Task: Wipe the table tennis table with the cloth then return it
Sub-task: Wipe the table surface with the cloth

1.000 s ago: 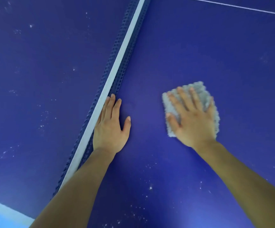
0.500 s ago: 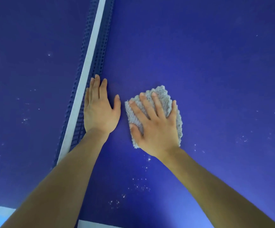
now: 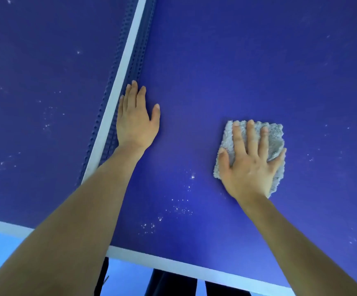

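One grey cloth (image 3: 276,138) lies flat on the blue counter (image 3: 237,60), well to the right of the single net (image 3: 117,97) with its white top band. Two hands show. The right hand (image 3: 249,165) presses down on the cloth, fingers straight and spread. The left hand (image 3: 136,122) rests flat on the counter, fingers straight, its outer edge against the net. A scatter of white specks (image 3: 182,208) lies between the two forearms.

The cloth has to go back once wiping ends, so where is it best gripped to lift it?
Probably from straight above. The cloth lies flat and limp on the table under the right hand, with no raised edge to catch, so curling the fingers to bunch its fluffy middle should hold better than picking at a corner.
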